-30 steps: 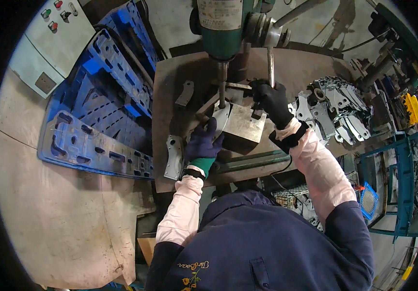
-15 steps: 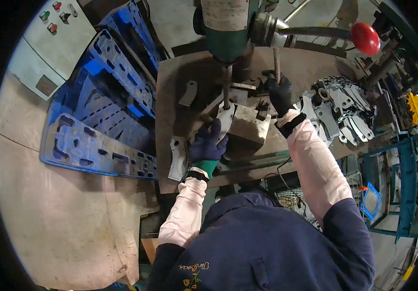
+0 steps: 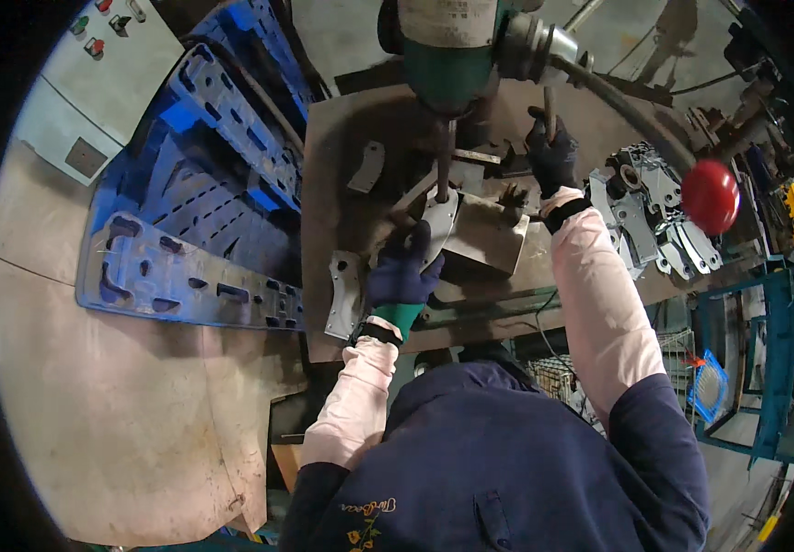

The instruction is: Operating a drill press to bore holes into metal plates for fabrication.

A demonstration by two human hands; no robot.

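Note:
My left hand (image 3: pixel 401 274), in a dark glove with a green cuff, grips the near end of a curved steel plate (image 3: pixel 440 224). The plate rests beside a metal block (image 3: pixel 484 236), under a green drill press (image 3: pixel 450 69). Its vertical tool (image 3: pixel 445 161) reaches down to the plate's far end; whether the tip is inside a hole I cannot tell. My right hand (image 3: pixel 553 156), in a black glove, is wrapped round a handle rod (image 3: pixel 550 112) right of the press head. Another rod of that handle ends in a red ball knob (image 3: pixel 710 196).
Loose curved plates lie left of the block: one far (image 3: pixel 366 167), one near (image 3: pixel 342 294). A pile of similar plates (image 3: pixel 645 216) covers the table's right side. Blue plastic pallets (image 3: pixel 194 271) stand at the left, below a grey control box (image 3: pixel 79 110). A teal frame (image 3: pixel 770 368) stands at right.
The handle has turned: its red knob has swung down toward me, past the plate pile's edge. My right hand still grips its rod, and my left hand stays on the plate. The view has shifted slightly.

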